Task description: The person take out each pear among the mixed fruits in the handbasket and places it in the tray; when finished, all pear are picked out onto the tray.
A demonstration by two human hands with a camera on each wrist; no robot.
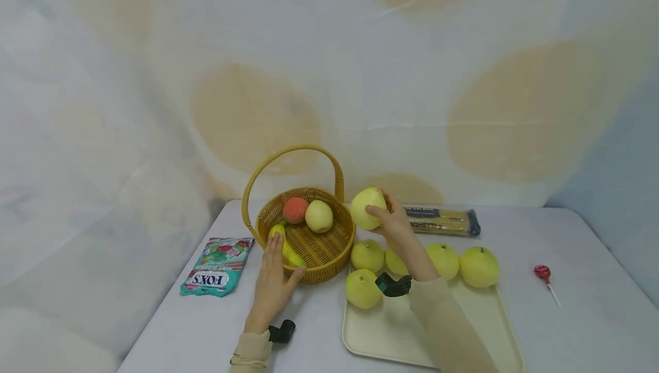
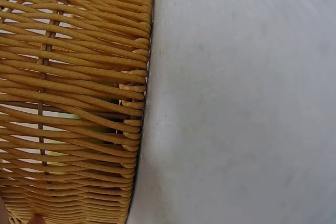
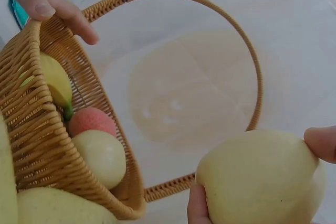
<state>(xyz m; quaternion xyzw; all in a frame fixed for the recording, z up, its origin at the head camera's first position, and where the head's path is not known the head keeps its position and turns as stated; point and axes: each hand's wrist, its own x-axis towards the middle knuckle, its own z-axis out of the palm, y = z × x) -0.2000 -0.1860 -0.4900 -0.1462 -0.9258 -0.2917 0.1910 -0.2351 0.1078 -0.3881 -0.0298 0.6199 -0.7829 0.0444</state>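
A round pale yellow-green pear (image 1: 366, 208) is held up by my right hand (image 1: 393, 224), just right of the wicker basket (image 1: 329, 264). In the right wrist view, fingers and thumb grip the pear (image 3: 257, 182) from both sides. My left hand (image 1: 273, 287) rests at the basket's near left rim, its fingers straight and the thumb spread apart. Inside the basket lie a banana (image 1: 290, 254), a reddish peach (image 1: 296, 210) and a small pale round fruit (image 1: 319, 216). The left wrist view is mostly woven basket wall (image 2: 79, 87), with a fingertip at the bottom edge.
Several more pears (image 1: 480, 267) sit on a cream tray (image 1: 381, 336) under the right forearm. Behind it lies a spaghetti packet (image 1: 443, 222). A red lollipop (image 1: 543, 273) is far right; a teal Fox's candy bag (image 1: 218, 266) lies left of the basket. The basket's tall handle (image 1: 304, 147) arches upward.
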